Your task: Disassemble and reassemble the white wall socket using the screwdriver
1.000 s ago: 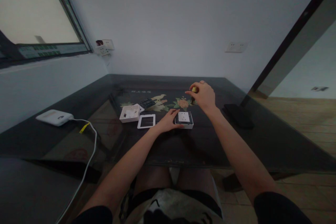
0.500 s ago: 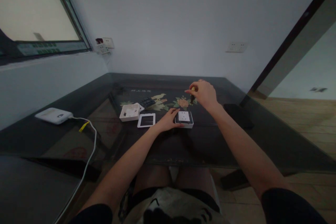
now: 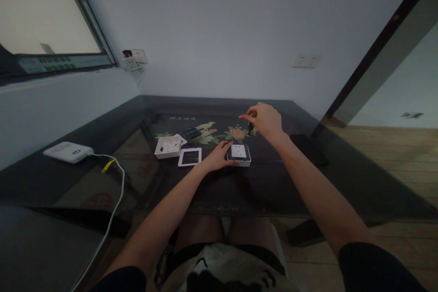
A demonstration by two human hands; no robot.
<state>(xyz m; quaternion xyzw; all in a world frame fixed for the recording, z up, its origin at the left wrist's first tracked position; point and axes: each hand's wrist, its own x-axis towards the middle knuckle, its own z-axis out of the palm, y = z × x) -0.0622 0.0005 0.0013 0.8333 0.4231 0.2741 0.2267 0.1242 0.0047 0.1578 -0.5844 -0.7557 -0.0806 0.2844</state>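
A white wall socket [image 3: 238,150] sits in its white box with a dark surround on the dark table. My left hand [image 3: 219,157] grips this box from its left side, thumb at the near edge and fingers at the far edge. Above and behind the box, my right hand [image 3: 266,119] is closed on a short screwdriver [image 3: 251,127] with a yellowish handle, pointing down. Its tip is apart from the socket. A white frame [image 3: 190,157] lies flat left of my left hand, and an open white box [image 3: 167,147] stands beyond it.
A dark slotted piece [image 3: 191,134] lies behind the white box. At the left rests a white device [image 3: 68,152] with a cable [image 3: 119,191] running off the near edge. A flat black object [image 3: 310,149] lies by my right forearm. The wall holds sockets [image 3: 305,60].
The view has shifted very slightly. Both hands stay nearly in place, the left on the box and the right with the screwdriver above the table.
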